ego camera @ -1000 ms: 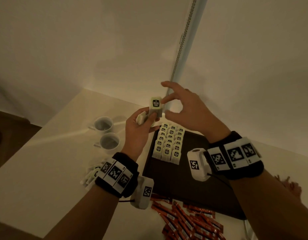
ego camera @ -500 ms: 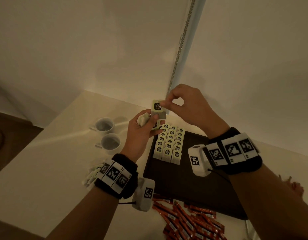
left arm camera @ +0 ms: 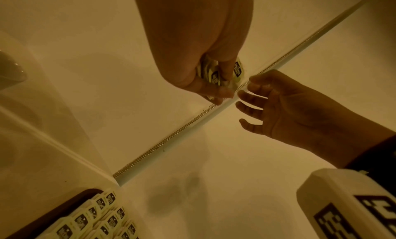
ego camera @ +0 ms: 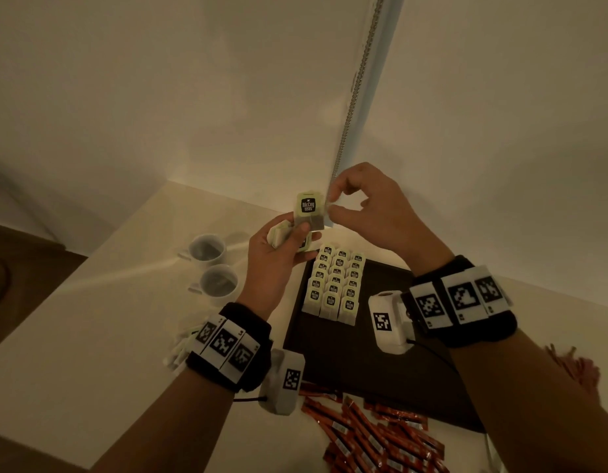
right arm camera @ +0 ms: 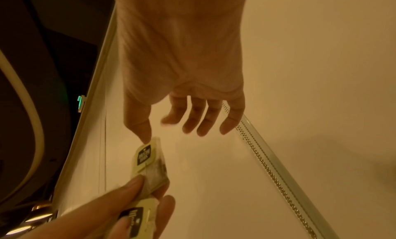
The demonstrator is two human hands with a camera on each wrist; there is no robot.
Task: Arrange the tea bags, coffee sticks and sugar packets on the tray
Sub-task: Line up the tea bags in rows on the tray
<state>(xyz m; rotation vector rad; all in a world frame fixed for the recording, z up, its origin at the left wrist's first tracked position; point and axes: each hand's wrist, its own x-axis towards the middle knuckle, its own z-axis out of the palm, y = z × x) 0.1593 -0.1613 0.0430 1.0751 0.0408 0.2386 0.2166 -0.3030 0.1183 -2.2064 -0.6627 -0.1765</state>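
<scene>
My left hand (ego camera: 295, 235) grips a small stack of pale green tea bags (ego camera: 282, 233) above the tray's far left corner. One tea bag (ego camera: 309, 211) stands upright out of the stack, held at its foot by the left thumb. My right hand (ego camera: 331, 206) pinches that bag's upper right edge with thumb and forefinger. In the right wrist view the thumb touches the tea bag (right arm camera: 147, 156) at its top corner. Three neat rows of tea bags (ego camera: 335, 285) lie on the dark tray (ego camera: 347, 363). The rest of the tray is bare.
Two white cups (ego camera: 207, 250) (ego camera: 219, 281) stand left of the tray. White packets (ego camera: 179, 343) lie under my left wrist. Orange coffee sticks (ego camera: 374, 435) are heaped in front of the tray, and pinkish packets (ego camera: 575, 367) lie at the right. A wall corner with a bead chain (ego camera: 354, 97) stands close behind.
My right hand went from spread fingers touching the top tea bag to a pinch on its upper right edge. The left hand and its stack stayed nearly still.
</scene>
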